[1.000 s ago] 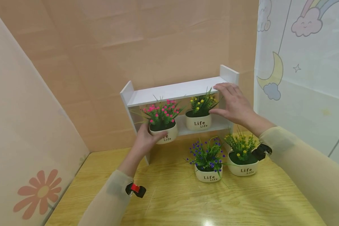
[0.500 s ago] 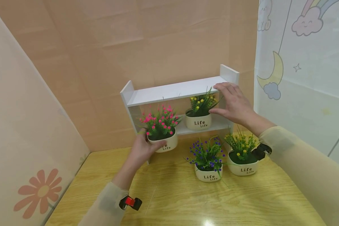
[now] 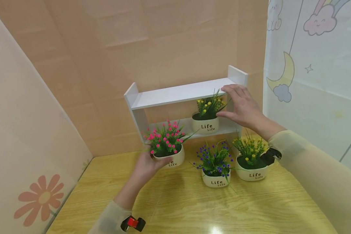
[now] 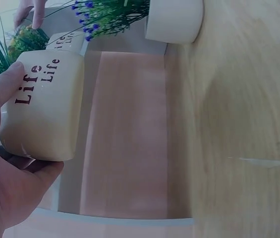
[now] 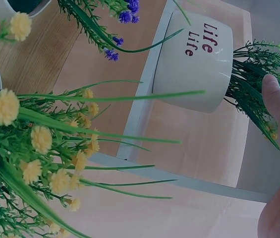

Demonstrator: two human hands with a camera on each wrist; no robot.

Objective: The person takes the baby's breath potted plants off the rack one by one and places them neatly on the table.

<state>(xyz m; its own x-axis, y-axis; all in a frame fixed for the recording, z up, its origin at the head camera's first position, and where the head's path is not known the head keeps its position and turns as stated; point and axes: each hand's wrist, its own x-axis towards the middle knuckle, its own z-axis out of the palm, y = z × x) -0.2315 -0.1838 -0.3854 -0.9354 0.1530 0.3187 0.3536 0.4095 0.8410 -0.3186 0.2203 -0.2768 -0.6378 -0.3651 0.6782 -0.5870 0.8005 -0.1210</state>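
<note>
My left hand (image 3: 147,167) grips a white pot of pink flowers (image 3: 175,158) in front of the shelf's left half; the left wrist view shows the thumb on the pot's lettered face and fingers at its far side. The pot appears to be held above the table. At the upper right, my right hand (image 3: 242,105) has its fingertips on the front edge of the white shelf's (image 3: 178,94) top board, with the thumb held apart beside yellow flowers. Those grow from a pot (image 3: 205,126) standing on the lower board; in the right wrist view, this pot (image 5: 194,59) bears "Life" lettering.
On the wooden table (image 3: 169,204) stand a pot of purple flowers (image 3: 216,180) and, to its right, another pot of yellow flowers (image 3: 251,174), close under my right forearm. An orange backdrop (image 3: 163,42) rises behind the shelf; printed walls flank both sides.
My left hand has brought the pink-flower pot down and forward, away from the shelf's lower board. My right hand has stayed at the top board.
</note>
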